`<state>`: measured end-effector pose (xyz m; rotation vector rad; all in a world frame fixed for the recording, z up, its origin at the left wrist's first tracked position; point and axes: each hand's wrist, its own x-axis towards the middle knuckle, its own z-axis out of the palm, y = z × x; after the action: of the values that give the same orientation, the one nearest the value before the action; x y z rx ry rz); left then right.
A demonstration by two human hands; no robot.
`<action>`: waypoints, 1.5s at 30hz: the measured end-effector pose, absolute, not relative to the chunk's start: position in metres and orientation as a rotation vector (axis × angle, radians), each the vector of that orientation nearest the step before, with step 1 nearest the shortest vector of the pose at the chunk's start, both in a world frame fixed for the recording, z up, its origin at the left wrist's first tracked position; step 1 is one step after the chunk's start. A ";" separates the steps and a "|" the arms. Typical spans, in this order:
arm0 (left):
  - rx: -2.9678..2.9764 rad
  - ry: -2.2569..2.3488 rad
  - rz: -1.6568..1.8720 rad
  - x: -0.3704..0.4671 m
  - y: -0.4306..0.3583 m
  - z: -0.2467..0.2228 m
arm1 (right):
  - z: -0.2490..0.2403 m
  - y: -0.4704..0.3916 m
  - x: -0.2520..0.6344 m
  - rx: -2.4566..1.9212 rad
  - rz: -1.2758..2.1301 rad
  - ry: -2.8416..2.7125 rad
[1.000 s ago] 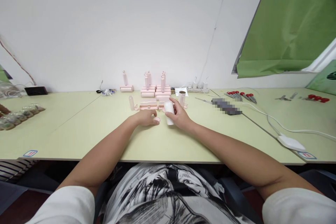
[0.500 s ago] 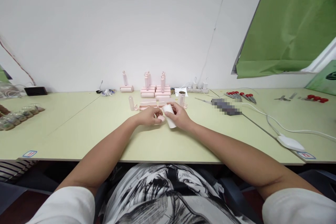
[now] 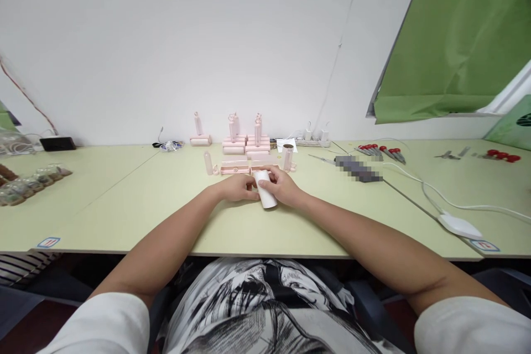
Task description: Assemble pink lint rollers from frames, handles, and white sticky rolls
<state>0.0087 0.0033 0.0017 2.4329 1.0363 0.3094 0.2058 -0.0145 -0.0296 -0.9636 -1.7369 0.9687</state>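
Head camera view is showing both bare hands working close together above the pale green table. The right hand is holding a white roll, with its thumb lying on the near face and the other fingers closing on the far side. This roll is leaning, its far end pointing toward the wall and slightly to the left. I am not able to tell if its lower end is touching the table.

The left hand is staying just beside the left side of the roll, with its fingers bending toward it. Whether these fingertips are pressing together, or are holding something small, the picture is not showing clearly.

Behind the hands, an open pink case is lying on the table. A pink bottle-like piece is standing to its left, and a tube with brown rim is standing to the right. Farther, near the wall, closed pink cases are lying in rows, and slim pink pieces are standing upright on them. On the right side, a blurred grey object is resting.
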 end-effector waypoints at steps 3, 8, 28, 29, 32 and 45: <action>2.461 1.080 0.284 0.010 0.004 -0.001 | -0.030 -0.014 0.204 -0.954 0.997 -1.708; 2.460 1.179 0.287 0.010 0.004 0.000 | -0.020 -0.014 0.207 -0.895 0.883 -1.512; 2.517 0.977 0.306 0.018 0.003 -0.007 | -0.018 -0.015 0.209 -0.908 0.808 -1.526; 2.546 0.962 0.347 0.018 0.003 -0.008 | -0.018 -0.015 0.209 -0.908 0.812 -1.532; 2.605 0.961 0.509 0.018 0.004 -0.009 | -0.017 -0.016 0.208 -0.900 0.835 -1.537; 2.392 0.982 0.626 0.021 -0.002 -0.004 | -0.021 -0.016 0.207 -0.836 0.948 -1.588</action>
<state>0.0211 -0.0023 -0.0039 2.3915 0.9824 0.6257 0.2068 -0.0162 -0.0213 -0.8363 -1.5883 0.9485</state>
